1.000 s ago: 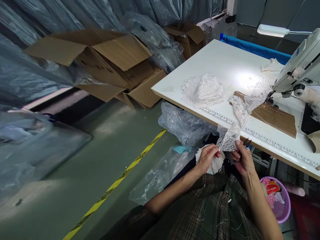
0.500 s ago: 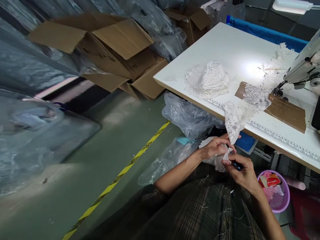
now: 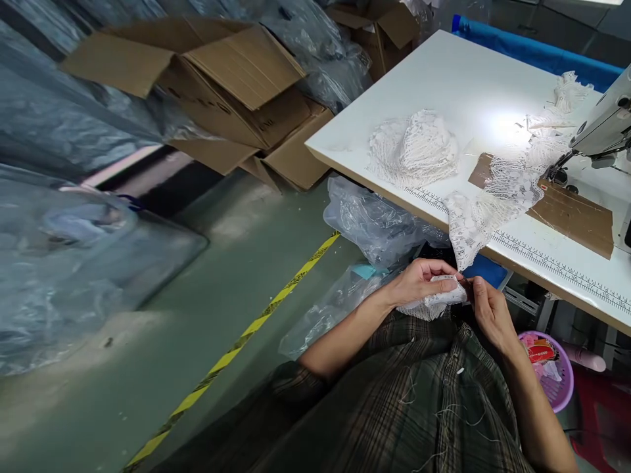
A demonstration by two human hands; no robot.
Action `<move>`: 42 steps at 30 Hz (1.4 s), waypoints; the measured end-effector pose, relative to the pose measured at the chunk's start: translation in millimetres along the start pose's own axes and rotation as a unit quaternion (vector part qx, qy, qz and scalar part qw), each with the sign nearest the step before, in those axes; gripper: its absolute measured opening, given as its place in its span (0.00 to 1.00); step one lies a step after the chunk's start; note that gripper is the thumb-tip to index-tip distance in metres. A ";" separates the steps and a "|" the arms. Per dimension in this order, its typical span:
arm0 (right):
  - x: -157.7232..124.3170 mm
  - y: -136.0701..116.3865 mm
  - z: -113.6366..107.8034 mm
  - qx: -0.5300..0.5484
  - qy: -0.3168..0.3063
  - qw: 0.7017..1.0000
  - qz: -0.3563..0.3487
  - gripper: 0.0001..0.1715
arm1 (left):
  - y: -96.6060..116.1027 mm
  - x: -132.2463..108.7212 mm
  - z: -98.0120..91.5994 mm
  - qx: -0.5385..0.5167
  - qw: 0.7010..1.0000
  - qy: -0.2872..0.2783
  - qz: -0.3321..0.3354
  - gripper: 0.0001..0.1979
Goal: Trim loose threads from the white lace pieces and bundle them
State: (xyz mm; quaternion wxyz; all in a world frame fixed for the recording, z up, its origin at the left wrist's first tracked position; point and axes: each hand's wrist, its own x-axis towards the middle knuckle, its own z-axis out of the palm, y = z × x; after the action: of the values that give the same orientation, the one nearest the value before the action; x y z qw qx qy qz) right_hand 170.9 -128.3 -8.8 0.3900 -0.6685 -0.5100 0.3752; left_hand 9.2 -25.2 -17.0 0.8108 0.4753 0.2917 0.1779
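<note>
Right fingers edged away from the lace pinched between the left fingers, gripping dark snips I think; one slip could nick it.

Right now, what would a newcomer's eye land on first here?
Probably the bright patch of light at the right of the white tabletop, with a heap of white lace left of it in the picture. Next might come the yellow-and-black tape slanting across the green floor, and the big open cardboard box at upper left. Below the table edge, the left hand holds white fabric.
</note>
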 end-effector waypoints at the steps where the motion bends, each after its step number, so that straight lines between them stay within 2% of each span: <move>1: 2.1 -0.4 0.7 -0.005 -0.004 1.000 -0.002 0.32 | 1.1 -0.2 -0.4 0.006 1.000 -0.001 0.009 0.25; 8: 14.2 -1.8 2.4 -0.048 -0.016 0.997 -0.051 0.31 | 3.8 -0.2 -3.2 0.083 0.995 0.000 0.059 0.20; 12: 16.9 -2.5 2.8 -0.069 0.000 0.996 -0.052 0.31 | 6.0 -0.3 -3.1 0.114 0.990 -0.005 0.083 0.19; 19: 11.8 -8.8 1.1 -0.087 -0.004 0.994 -0.069 0.27 | 9.7 0.2 -1.7 0.120 0.991 0.004 0.058 0.20; 23: 10.4 -4.3 3.8 -0.097 0.020 0.992 -0.074 0.26 | 9.4 1.0 -1.2 0.146 0.988 0.008 0.051 0.19; 26: 9.4 4.4 8.4 -0.042 0.068 0.995 -0.056 0.26 | 7.7 1.1 -1.2 0.161 0.986 0.012 0.050 0.20; 29: 13.3 11.5 14.1 0.064 0.126 0.990 -0.019 0.28 | 5.5 1.1 -1.7 0.167 0.984 0.006 0.058 0.21; 33: 28.3 8.8 21.7 0.187 0.127 0.974 0.026 0.30 | 7.7 -0.2 -2.3 0.192 0.978 -0.024 0.075 0.21; 35: 33.4 1.8 23.9 0.183 0.137 0.974 0.006 0.31 | 13.7 -3.2 -3.6 0.224 0.970 -0.036 0.092 0.20; 37: 32.3 -7.1 24.3 0.131 0.168 0.976 -0.035 0.28 | 22.7 -8.1 -6.7 0.265 0.954 -0.032 0.137 0.18; 39: 24.2 -15.8 22.8 0.067 0.186 0.976 -0.097 0.25 | 32.7 -13.6 -11.3 0.295 0.932 0.011 0.210 0.16; 42: 4.7 -25.2 19.4 -0.010 0.149 0.963 -0.225 0.18 | 43.5 -18.5 -18.3 0.299 0.893 0.113 0.316 0.17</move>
State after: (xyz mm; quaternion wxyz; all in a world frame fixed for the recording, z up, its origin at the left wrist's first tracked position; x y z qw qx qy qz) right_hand 144.5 -116.6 5.5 0.5292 -0.5887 -0.5874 0.1681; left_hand -17.1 -2.4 19.8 0.4930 0.7389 0.2554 0.3817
